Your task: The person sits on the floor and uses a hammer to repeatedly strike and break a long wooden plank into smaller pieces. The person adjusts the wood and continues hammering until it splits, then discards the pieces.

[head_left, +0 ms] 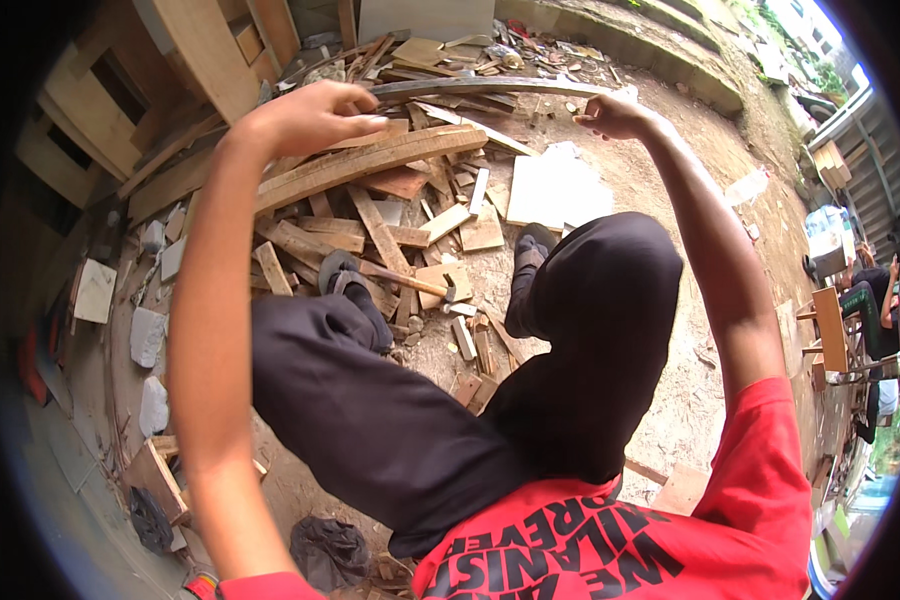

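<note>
A long, thin wooden strip (490, 86) spans the gap between my two raised hands, above the far side of a scrap pile. My left hand (320, 115) is closed at its left end, fingers curled; part of the grip is hidden behind them. At the right end, my right hand (618, 116) has its fingers bent round the strip. Below my left hand lies a thick wooden plank (380, 163) across the scraps. A hammer (410, 280) with a wooden handle rests by my left foot, touched by neither hand.
Wood offcuts (385, 235) heap up around my feet. A white board (558, 190) lies on the dirt ahead. Wooden panels (100, 110) lean at the far left, and a concrete ledge (630, 55) runs behind. Another person (875, 300) sits at the far right.
</note>
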The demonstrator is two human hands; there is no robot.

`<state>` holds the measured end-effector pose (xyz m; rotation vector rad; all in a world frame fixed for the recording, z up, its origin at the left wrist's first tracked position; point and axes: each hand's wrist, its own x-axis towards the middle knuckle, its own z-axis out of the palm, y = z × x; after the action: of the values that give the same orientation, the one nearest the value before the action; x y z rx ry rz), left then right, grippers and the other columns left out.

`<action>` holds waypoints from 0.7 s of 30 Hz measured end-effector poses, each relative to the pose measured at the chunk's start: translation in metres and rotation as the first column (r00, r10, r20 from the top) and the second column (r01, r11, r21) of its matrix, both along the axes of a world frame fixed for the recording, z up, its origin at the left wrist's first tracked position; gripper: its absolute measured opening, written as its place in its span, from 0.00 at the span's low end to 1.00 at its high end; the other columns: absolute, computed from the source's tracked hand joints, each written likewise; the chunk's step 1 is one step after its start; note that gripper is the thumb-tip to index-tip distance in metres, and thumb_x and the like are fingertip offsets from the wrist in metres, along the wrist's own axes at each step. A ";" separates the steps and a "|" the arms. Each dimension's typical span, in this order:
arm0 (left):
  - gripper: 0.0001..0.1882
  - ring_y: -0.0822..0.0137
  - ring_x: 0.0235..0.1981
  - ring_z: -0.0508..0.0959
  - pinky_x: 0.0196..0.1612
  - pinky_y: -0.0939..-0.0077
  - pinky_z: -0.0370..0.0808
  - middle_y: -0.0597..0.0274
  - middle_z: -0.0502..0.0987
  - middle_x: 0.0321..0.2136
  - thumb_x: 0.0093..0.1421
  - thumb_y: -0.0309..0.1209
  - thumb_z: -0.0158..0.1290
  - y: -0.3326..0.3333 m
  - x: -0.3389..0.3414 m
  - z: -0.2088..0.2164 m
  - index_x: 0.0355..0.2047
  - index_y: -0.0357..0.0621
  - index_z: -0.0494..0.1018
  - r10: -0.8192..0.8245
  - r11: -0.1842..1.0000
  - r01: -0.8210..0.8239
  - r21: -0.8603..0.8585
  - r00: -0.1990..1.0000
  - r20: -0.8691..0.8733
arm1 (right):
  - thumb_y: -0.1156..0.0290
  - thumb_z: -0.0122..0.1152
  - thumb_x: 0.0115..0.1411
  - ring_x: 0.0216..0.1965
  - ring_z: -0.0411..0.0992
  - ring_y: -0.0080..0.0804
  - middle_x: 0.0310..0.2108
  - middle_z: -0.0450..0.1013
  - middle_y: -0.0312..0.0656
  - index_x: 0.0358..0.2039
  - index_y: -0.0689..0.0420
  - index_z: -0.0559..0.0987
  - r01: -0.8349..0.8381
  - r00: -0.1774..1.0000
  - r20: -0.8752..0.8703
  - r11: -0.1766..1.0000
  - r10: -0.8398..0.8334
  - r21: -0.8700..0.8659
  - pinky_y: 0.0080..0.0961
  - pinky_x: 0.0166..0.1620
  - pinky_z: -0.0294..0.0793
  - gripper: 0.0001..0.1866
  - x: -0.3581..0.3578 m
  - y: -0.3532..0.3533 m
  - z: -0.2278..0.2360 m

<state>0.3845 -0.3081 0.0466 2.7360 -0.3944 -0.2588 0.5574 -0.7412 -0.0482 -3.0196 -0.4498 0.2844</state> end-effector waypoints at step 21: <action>0.44 0.46 0.64 0.62 0.66 0.53 0.56 0.45 0.63 0.63 0.58 0.51 0.59 0.081 0.300 -0.362 0.66 0.39 0.57 -0.095 0.989 0.066 0.132 0.969 0.227 | 0.54 0.57 0.64 0.46 0.75 0.48 0.43 0.74 0.54 0.40 0.63 0.76 -0.267 0.921 0.268 0.959 0.282 -0.092 0.48 0.47 0.76 0.21 0.410 0.160 -0.286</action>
<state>0.6846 -0.2275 -0.3152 2.8852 -0.5714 0.0203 0.9678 -0.5813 -0.3345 -3.0531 -0.9068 -0.1221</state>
